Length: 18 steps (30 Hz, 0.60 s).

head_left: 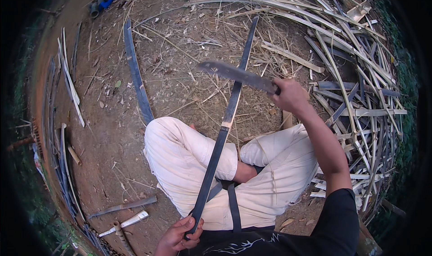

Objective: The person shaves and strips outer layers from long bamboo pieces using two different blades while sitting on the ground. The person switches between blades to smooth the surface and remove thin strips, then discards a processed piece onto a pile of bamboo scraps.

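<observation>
My left hand (181,234) is closed round the near end of a long dark bamboo strip (215,159), low in front of my body. The strip slants up and away to the right across my lap, with a pale scraped band at a node near its middle. In my right hand (291,95) is a machete (238,75), gripped by its handle, which is mostly hidden in the fist. Its broad, dull blade points left and crosses over the strip's far half; whether the two touch I cannot tell.
Another dark bamboo strip (136,71) lies beyond my left knee. A tangled heap of split bamboo (360,112) fills the right side. Shavings litter the ground ahead. More strips (67,166) lie at the left, near a short bamboo piece (74,155). A blue item (106,3) is at far left.
</observation>
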Available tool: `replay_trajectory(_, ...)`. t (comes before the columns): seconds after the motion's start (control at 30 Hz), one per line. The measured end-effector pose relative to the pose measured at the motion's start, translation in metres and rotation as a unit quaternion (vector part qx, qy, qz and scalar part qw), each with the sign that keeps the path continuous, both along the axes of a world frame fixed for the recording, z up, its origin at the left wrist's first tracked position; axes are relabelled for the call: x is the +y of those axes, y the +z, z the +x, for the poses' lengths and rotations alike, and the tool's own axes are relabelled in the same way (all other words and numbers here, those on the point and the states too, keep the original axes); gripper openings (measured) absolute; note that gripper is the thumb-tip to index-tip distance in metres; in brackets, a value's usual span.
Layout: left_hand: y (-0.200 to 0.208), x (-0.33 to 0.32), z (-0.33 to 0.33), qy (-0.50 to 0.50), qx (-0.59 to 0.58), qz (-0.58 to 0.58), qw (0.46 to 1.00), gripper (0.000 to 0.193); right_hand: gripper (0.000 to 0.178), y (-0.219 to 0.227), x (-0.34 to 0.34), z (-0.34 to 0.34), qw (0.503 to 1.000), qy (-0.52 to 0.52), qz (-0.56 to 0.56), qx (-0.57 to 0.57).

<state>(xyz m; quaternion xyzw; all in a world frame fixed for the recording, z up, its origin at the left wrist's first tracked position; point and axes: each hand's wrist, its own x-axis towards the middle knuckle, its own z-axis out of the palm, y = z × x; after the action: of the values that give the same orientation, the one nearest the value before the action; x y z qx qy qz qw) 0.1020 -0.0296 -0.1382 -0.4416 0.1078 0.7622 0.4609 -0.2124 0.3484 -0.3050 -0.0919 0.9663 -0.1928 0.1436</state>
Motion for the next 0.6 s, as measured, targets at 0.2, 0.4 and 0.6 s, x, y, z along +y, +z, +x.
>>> replay_trajectory(0.2,0.003,0.004,-0.001,-0.022,0.007,-0.025,0.999,0.032,0.024,-0.015,0.0,-0.01,0.996,0.079,-0.004,0.044)
replay_trajectory(0.4,0.003,-0.004,-0.004,-0.022,0.001,-0.012,1.0,0.033,0.03,-0.059,0.063,-0.095,0.989,-0.142,0.042,-0.006)
replay_trajectory(0.6,0.004,-0.011,0.004,-0.046,-0.014,-0.077,0.996,0.033,0.029,-0.045,0.031,-0.075,0.999,0.002,0.031,0.007)
